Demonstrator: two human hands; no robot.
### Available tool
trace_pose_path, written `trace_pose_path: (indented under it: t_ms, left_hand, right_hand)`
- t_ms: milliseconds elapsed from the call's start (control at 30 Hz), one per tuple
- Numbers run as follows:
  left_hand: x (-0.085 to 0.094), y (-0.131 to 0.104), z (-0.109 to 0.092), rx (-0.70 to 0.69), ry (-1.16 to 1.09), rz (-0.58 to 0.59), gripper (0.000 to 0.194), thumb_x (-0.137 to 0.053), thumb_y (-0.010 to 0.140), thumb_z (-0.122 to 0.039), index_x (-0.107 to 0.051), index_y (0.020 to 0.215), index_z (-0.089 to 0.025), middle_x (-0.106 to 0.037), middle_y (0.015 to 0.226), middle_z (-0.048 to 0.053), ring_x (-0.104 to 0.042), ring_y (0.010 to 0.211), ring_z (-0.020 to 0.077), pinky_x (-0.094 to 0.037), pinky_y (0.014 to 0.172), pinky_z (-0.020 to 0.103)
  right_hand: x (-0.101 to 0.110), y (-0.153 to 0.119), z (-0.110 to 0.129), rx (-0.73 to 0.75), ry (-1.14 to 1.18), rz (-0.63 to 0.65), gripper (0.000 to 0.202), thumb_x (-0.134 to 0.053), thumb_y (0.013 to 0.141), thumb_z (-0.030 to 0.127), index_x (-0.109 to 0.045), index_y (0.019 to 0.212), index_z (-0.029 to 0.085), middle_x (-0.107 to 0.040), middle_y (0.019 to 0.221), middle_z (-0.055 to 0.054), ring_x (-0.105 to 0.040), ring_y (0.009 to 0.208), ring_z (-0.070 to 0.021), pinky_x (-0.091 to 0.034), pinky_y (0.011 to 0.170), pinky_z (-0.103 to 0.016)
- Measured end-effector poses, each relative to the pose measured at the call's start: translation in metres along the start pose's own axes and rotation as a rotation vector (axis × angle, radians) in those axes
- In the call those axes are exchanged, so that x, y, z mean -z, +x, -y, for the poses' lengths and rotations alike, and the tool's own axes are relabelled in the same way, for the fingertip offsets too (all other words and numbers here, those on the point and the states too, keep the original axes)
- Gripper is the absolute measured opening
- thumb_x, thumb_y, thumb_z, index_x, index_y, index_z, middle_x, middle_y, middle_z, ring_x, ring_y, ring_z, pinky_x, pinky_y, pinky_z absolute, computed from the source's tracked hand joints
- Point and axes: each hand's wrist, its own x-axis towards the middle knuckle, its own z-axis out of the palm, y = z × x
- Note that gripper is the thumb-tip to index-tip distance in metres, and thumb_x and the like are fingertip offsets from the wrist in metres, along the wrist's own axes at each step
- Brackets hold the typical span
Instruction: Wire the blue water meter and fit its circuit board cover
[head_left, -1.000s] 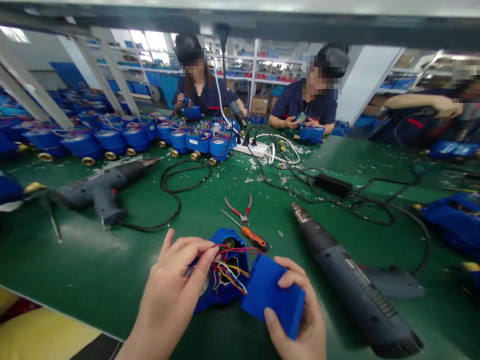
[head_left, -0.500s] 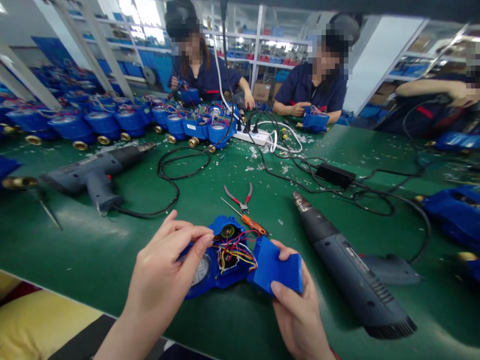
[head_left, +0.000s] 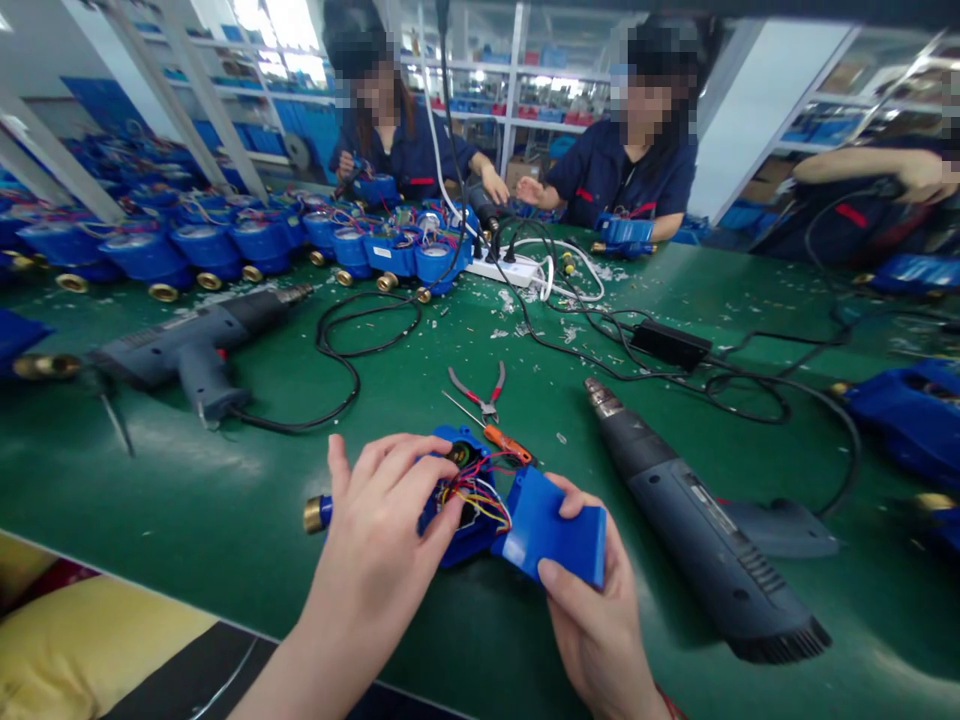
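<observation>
Hands point(head_left: 480, 560) cupped around meter point(head_left: 465, 505) and cover point(head_left: 559, 535).

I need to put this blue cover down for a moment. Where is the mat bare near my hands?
Bare mat lies left of the left hand, below the grey gun. A narrower strip runs between the pliers and heat gun. Beyond the pliers, cables and scraps crowd it.

No lettering, brand or number can be read anywhere before me. The heat gun point(head_left: 694, 520) beside my right hand carries a pale label strip on its grey body, but its print is too small and blurred to make out.
</observation>
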Motion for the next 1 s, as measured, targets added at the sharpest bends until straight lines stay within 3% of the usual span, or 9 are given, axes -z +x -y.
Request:
trace_pose_path:
  t_ms: [167,467,700,833,1000]
  left_hand:
    - [0.005,-0.001,0.014,0.013,-0.093,-0.075,0.013,-0.056,0.091,-0.029,-0.066,0.082,-0.028,-0.073,0.101,0.003,-0.062,0.095,0.0321,-0.016,0.100,0.080]
    - [0.018,0.006,0.028,0.245,-0.281,0.072,0.015,-0.060,0.077,-0.027,-0.071,0.067,-0.030,-0.076,0.092,0.002,-0.061,0.099,0.0343,-0.019,0.102,0.076]
    - [0.020,0.008,0.033,0.377,-0.441,0.131,0.014,-0.063,0.071,-0.031,-0.072,0.061,-0.027,-0.073,0.100,0.007,-0.063,0.099,0.0335,-0.038,0.098,0.062]
    - [0.023,0.009,0.038,0.403,-0.549,0.163,0.010,-0.067,0.069,-0.032,-0.073,0.061,-0.028,-0.073,0.095,0.005,-0.067,0.085,0.0266,-0.051,0.082,0.043]
    - [0.024,0.010,0.046,0.361,-0.586,0.173,0.010,-0.070,0.070,-0.029,-0.075,0.062,-0.029,-0.073,0.092,0.003,-0.068,0.079,0.0202,-0.053,0.071,0.029]
  right_hand:
    - [0.005,-0.001,-0.012,0.236,-0.240,-0.004,0.037,-0.076,0.076,0.030,-0.052,0.103,0.024,-0.052,0.131,-0.012,-0.056,0.117,-0.0295,-0.051,0.083,-0.035]
    - [-0.005,-0.003,0.008,0.460,-0.556,0.016,0.026,-0.065,0.079,0.020,-0.050,0.100,0.025,-0.057,0.123,-0.007,-0.061,0.110,-0.0194,-0.050,0.081,-0.026]
    - [-0.011,-0.011,0.010,0.656,-0.716,0.016,0.022,-0.058,0.080,0.013,-0.048,0.098,0.022,-0.053,0.119,-0.006,-0.055,0.111,-0.0125,-0.045,0.092,-0.021]
    - [-0.012,-0.014,0.012,0.761,-0.774,0.042,0.023,-0.057,0.079,0.008,-0.049,0.096,0.020,-0.052,0.118,-0.007,-0.053,0.111,-0.0125,-0.043,0.097,-0.021]
    - [-0.012,-0.018,0.009,0.916,-0.811,0.082,0.027,-0.053,0.077,-0.001,-0.050,0.095,0.018,-0.053,0.118,-0.007,-0.054,0.110,-0.0131,-0.046,0.098,-0.022]
